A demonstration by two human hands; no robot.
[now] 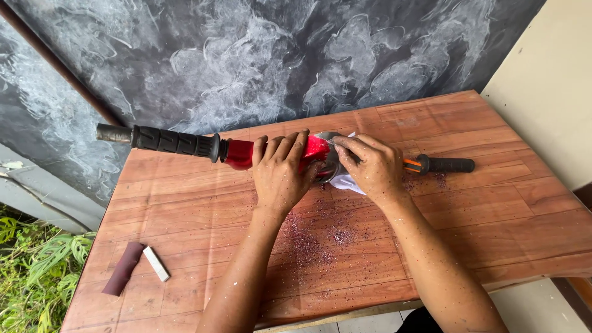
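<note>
A red metal part (240,152) with a black ribbed handle (176,142) lies across the far middle of the wooden table (468,209), its handle sticking out to the left. My left hand (280,172) grips the red body from above. At the part's round metal end (330,161), my right hand (370,165) presses a white cloth (346,182) against it. Most of the metal end is hidden under my fingers.
A tool with a black and orange handle (441,164) lies just right of my right hand. Red dust (308,240) speckles the table near my arms. A dark strip of sandpaper (123,267) and a small white block (156,263) lie at the front left. Plants grow at left.
</note>
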